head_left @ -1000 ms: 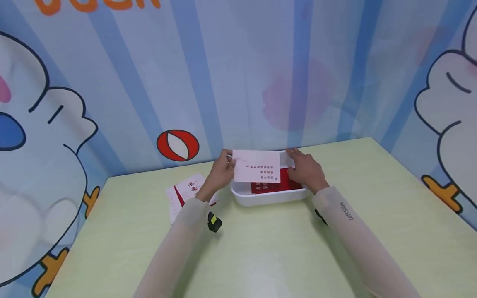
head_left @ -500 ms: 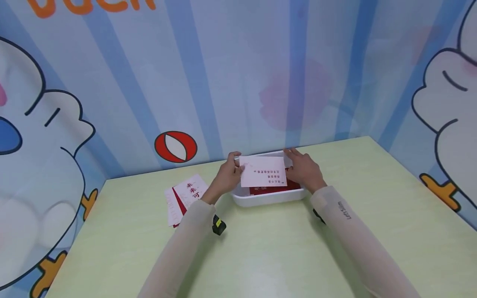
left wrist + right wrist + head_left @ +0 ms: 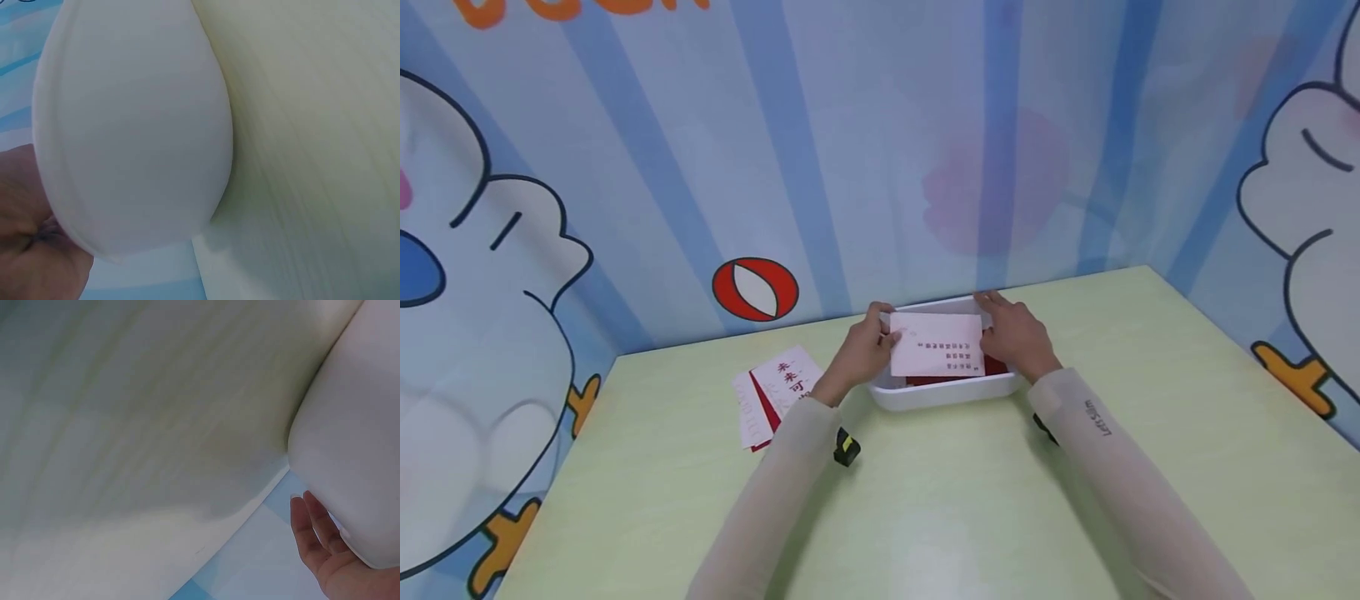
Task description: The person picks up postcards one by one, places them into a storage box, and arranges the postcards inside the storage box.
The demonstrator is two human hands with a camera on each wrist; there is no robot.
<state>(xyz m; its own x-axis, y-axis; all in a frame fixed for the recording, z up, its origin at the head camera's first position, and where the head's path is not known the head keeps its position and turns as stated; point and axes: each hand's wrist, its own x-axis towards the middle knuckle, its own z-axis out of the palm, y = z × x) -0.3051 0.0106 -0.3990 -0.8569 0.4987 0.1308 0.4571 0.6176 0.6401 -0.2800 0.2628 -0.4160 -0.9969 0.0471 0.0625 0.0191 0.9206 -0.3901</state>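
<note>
My left hand (image 3: 861,354) pinches the left edge of a pale pink card (image 3: 937,346) with red printed characters, held over a white tray (image 3: 947,395). Red cards (image 3: 996,367) show inside the tray, partly covered by the pink one. My right hand (image 3: 1018,337) lies over the tray's right end. In the right wrist view, fingers (image 3: 306,531) of that hand reach out loosely past the rim, while the thumb side lies near the pink card's right edge in the head view. The left wrist view shows the tray's outer wall (image 3: 137,137) beside the left hand (image 3: 37,237).
To the left, several overlapping pink and red cards (image 3: 778,383) lie on the pale yellow-green table (image 3: 940,500). A blue cartoon-printed backdrop (image 3: 887,167) rises right behind the tray. Small black devices (image 3: 847,448) sit at the wrists.
The pink card and my left hand have shifted right and slightly down, bringing the card over more of the red cards in the tray. My right hand has stayed at the tray's end.
</note>
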